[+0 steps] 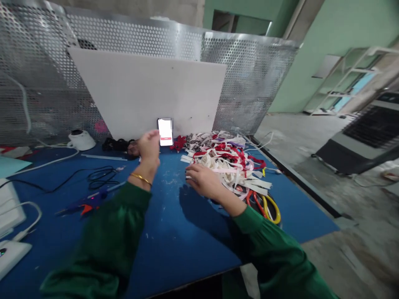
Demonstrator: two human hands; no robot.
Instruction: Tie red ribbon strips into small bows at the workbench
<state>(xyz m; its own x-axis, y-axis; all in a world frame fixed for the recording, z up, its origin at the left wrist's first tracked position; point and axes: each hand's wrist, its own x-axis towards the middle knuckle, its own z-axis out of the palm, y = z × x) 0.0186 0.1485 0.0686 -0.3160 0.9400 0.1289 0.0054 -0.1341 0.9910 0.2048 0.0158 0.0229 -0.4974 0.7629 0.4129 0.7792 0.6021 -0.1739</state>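
Observation:
My left hand (149, 147), slightly blurred, is raised in front of a phone (166, 132) that leans upright against a white board. Its fingers reach toward the left edge of the lit screen and appear to hold nothing. Whether they touch the phone I cannot tell. My right hand (204, 182) hovers or rests at the near left side of a heap of ribbon scraps (224, 155) in white, red and pink. Its fingers are loosely bent, with nothing visible in them. Beside that wrist, scissors with yellow and red handles (272, 208) lie partly under the heap.
A blue glue gun (93, 199) with an orange trigger lies left on the blue table (174, 249), near a coiled black cable (102, 178). The white board (156, 91) and perforated metal sheet (249, 79) close off the back. A white power bank-like block (12, 255) sits front left.

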